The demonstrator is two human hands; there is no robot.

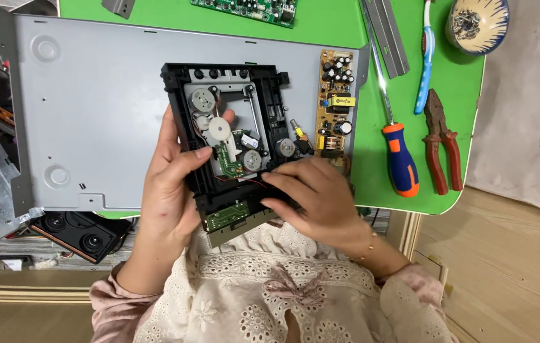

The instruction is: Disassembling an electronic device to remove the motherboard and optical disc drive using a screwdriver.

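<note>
We hold the black drive mechanism [232,136] over the table [460,114], left hand [171,190] clasping its edge, right hand [311,197] pinching its lower corner.

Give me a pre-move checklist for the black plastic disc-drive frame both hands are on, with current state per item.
1. Left hand grips the black plastic disc-drive frame at its left edge, thumb across the rail: ok.
2. Right hand has fingers on the frame's lower right corner: ok.
3. Thin red wire near the small green circuit board is free of the fingers: cannot tell.
4. Grey sheet-metal chassis plate lies flat under the frame: ok.
5. Tan power board beside the frame stays untouched: ok.
6. Orange-and-blue handled screwdriver and red-handled pliers lie on the green tabletop, apart from both hands: ok.
</note>
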